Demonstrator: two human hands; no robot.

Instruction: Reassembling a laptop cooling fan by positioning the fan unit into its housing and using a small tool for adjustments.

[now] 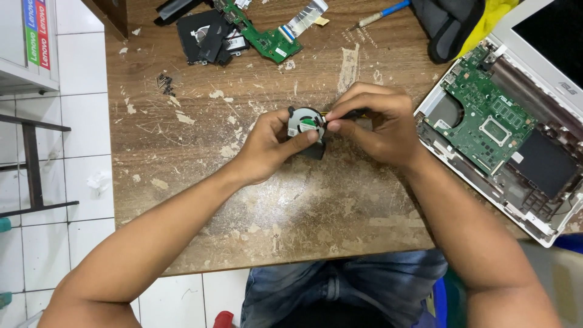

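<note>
Left hand (267,146) clamps fan (305,123) mid-table (182,152); right hand (376,124) grips screwdriver (346,113) at its hub. Keep the tip square, light pressure.

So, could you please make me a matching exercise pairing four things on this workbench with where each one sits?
Things:
1. small cooling fan
2. opened white laptop
3. narrow green circuit board
4. blue-handled tool

Places:
A. at the table's right edge, mainboard exposed
B. far side of the table, left of centre, beside black parts
C. held between both hands at the table's middle
D. far edge of the table, next to a grey and yellow cloth

Pairs: 1-C, 2-A, 3-B, 4-D
</note>
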